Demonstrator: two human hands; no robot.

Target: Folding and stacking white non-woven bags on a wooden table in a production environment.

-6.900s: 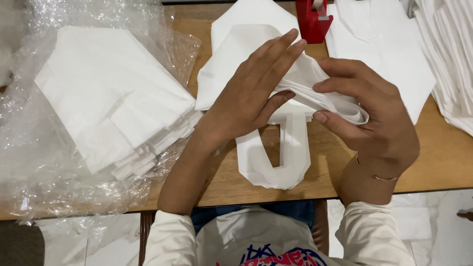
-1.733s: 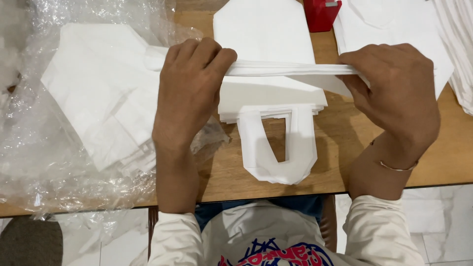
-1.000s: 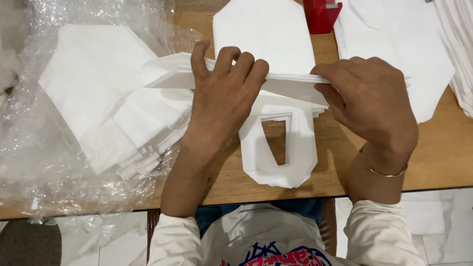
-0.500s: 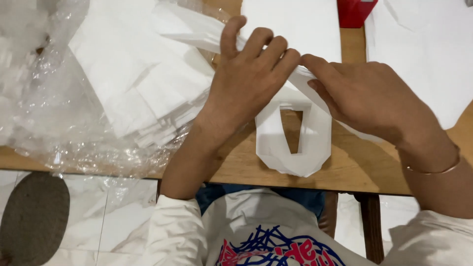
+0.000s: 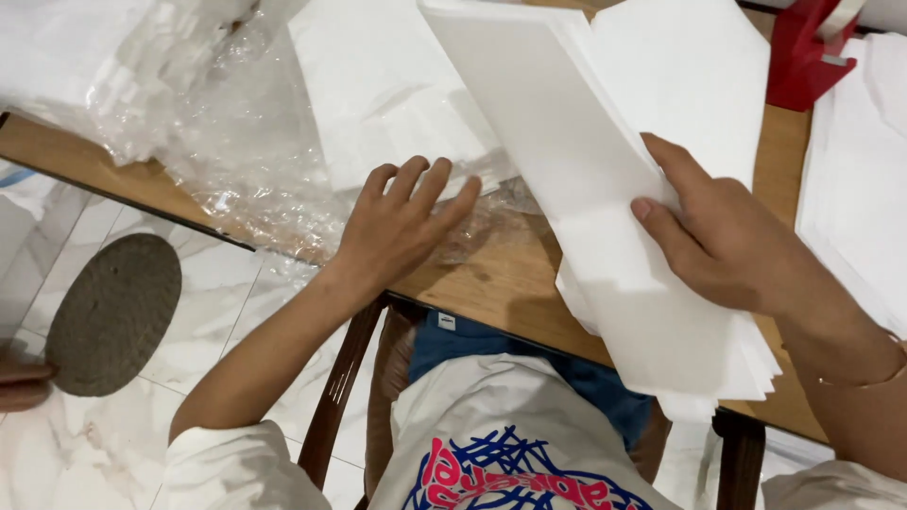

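Observation:
My right hand (image 5: pixel 732 241) grips a folded stack of white fabric bags (image 5: pixel 595 208) that slants across the wooden table (image 5: pixel 501 279) and hangs past its near edge. My left hand (image 5: pixel 402 222) lies flat with its fingers spread on clear plastic wrap (image 5: pixel 265 179), its fingertips at the near edge of another pile of white bags (image 5: pixel 387 85) lying on that wrap.
A red tape dispenser (image 5: pixel 803 52) stands at the far right of the table. More white fabric (image 5: pixel 864 179) lies along the right side. Bunched plastic and white material (image 5: pixel 104 57) fill the far left. A round grey mat (image 5: pixel 113 312) lies on the marble floor.
The folded bag has gone from under both hands onto the stack in my right hand. My left hand has let go and now rests on the plastic. The view has swung left.

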